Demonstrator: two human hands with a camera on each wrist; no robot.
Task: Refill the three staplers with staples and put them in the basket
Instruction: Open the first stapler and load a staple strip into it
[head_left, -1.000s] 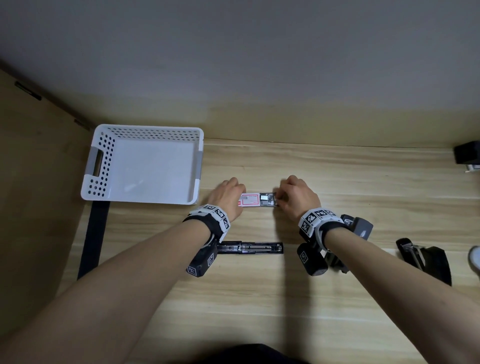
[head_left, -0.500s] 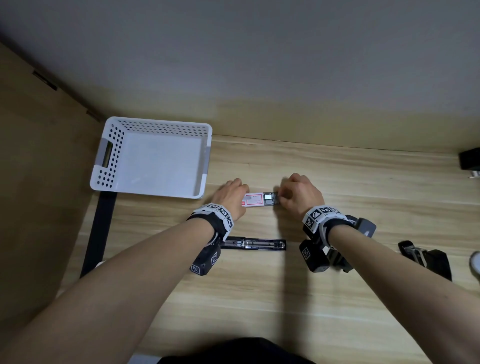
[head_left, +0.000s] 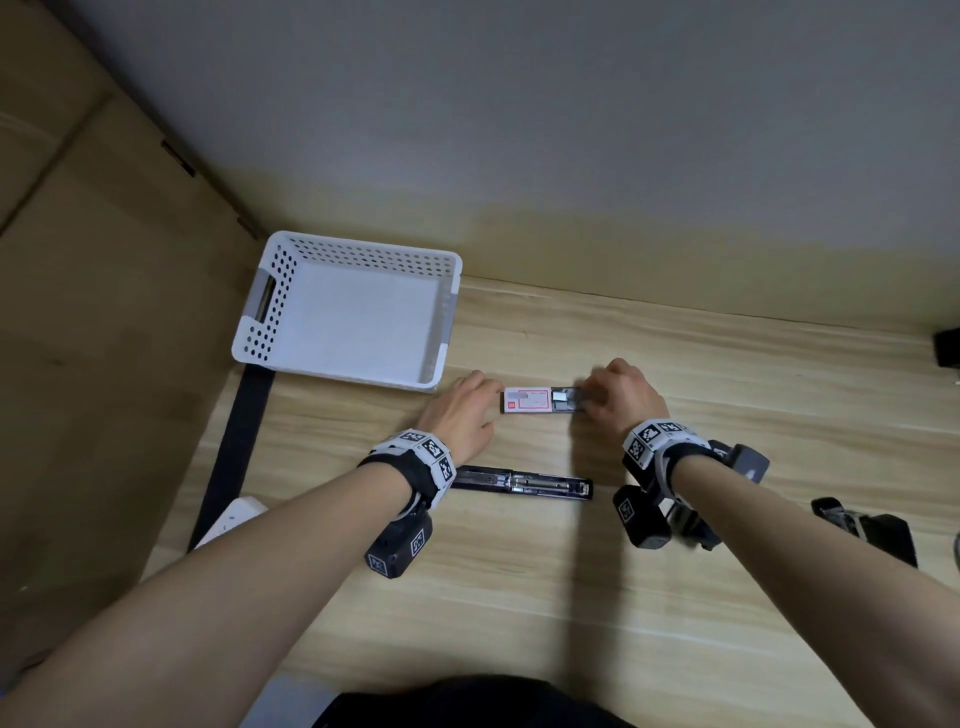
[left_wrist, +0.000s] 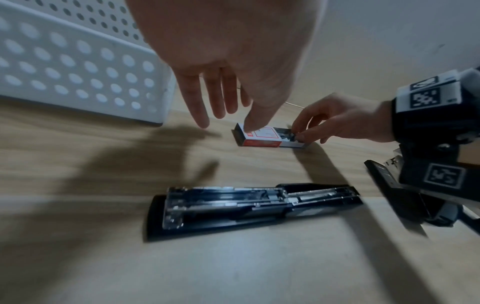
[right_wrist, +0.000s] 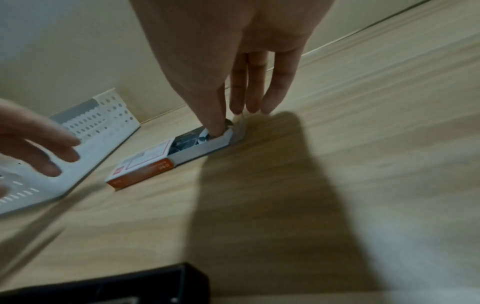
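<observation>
A red-and-white staple box (head_left: 527, 401) lies on the wooden desk with its grey tray (head_left: 566, 401) slid out to the right, staples showing. My left hand (head_left: 480, 402) is at the box's left end, thumb tip resting on its top (left_wrist: 250, 127), fingers straight. My right hand (head_left: 592, 402) pinches the tray's right end, thumb (right_wrist: 215, 129) dipped inside and fingers on the far side. A black stapler (head_left: 519, 483), flipped open flat, lies just nearer me. A second stapler (head_left: 685, 519) sits under my right wrist and a third stapler (head_left: 872, 530) at the right. The white basket (head_left: 260, 312) holds nothing.
The basket stands at the back left, a hand's width from the box. A grey wall runs behind the desk. A dark strap (head_left: 234, 452) and a white power strip (head_left: 234, 519) lie at the desk's left edge. A dark object (head_left: 948, 345) sits far right.
Both hands stay at the staple box's ends and hardly move. My head view has shifted, so the basket and desk sit further right in the picture.
</observation>
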